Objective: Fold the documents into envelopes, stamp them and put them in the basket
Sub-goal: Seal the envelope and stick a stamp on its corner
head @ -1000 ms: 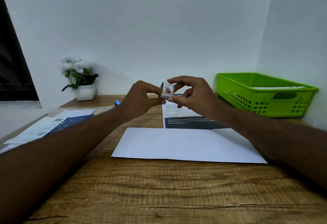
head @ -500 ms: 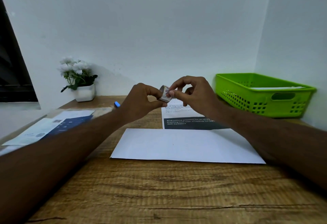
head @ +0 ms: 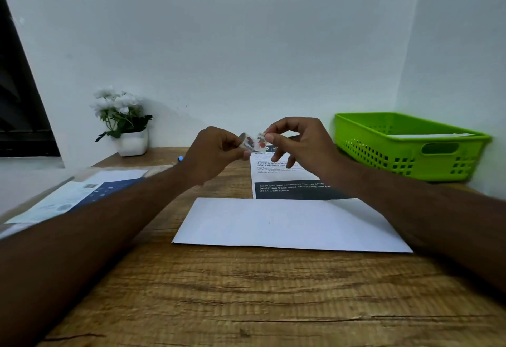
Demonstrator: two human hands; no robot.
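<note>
Holds both hands up above the far middle of the bench (head: 246, 292), forearms reaching in from either side. Grips a small stamp roll (head: 246, 142) in the left hand (head: 216, 152), thumb and curled fingers closed round it, printed face with red marks turned toward the camera. Pinches a single stamp (head: 261, 138) between thumb and forefinger of the right hand (head: 298, 141), other fingers loosely curled beneath. Has stamp and roll just beside each other; cannot tell whether a strip joins them.

Has a plain white envelope (head: 287, 223) lying flat on the bench below the hands, long side toward the person, right end hidden under the right forearm. Has a printed document (head: 284, 179) lying just beyond it, with a dark band of white lettering along the near edge; cannot tell whether that edge only touches the envelope or slips under it.

Has a green basket (head: 477, 146) standing at the far right in the wall corner, a white paper (head: 432, 135) lying inside. At far left, against the wall, a white pot of white flowers (head: 132, 142); nearer, a loose spread of papers (head: 76, 196), one part dark blue, partly behind the left forearm. Just past the left wrist, a small blue object (head: 180, 158), too small to identify.
</note>
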